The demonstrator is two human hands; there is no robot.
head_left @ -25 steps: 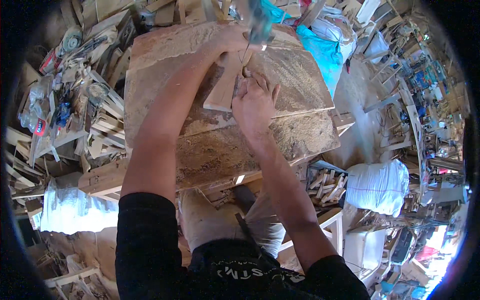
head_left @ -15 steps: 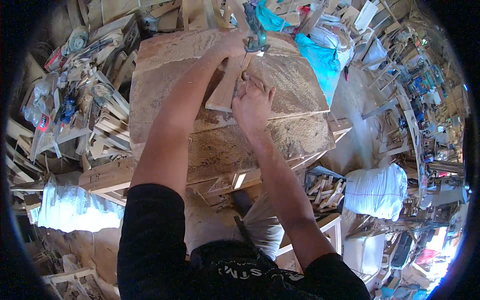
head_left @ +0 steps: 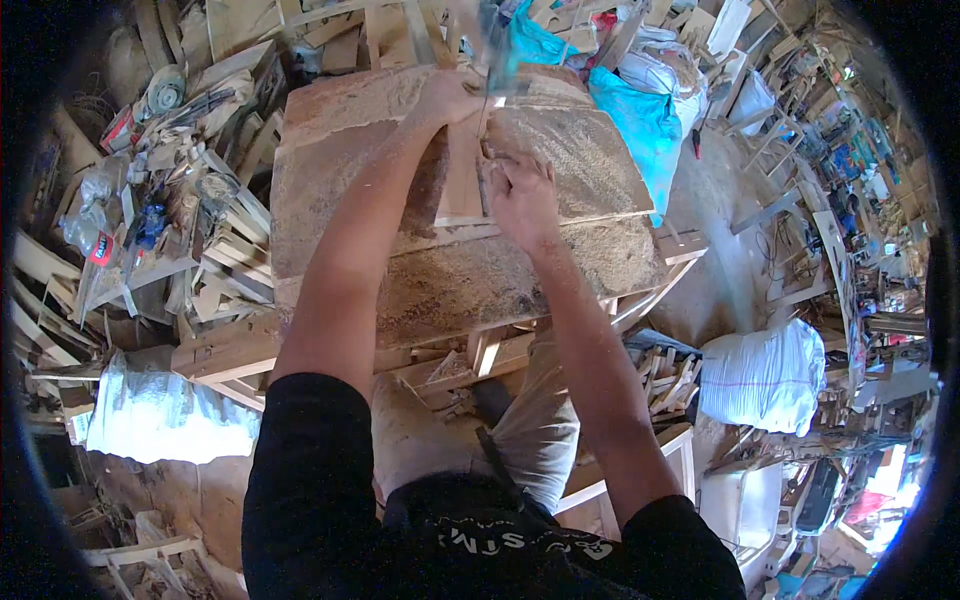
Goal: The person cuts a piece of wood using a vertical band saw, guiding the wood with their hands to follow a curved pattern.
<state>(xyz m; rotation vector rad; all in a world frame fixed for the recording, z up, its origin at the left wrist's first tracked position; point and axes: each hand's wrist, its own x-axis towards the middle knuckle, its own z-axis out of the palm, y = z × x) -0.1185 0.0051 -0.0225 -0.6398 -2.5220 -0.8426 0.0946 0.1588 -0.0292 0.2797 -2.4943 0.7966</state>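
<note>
Plank of smooth, flared wood lies on the sawdust-gritty worktable, between the left hand and the curled right hand; whether either grips it, I cannot tell.

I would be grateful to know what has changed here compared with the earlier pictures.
The near end of the wooden board has swung slightly to the right on the sawdust-covered tabletop, and the right hand has shifted right with it. No new hold or release shows. The left hand stays near the board's far end, beside the blurred blue-green tool.
</note>
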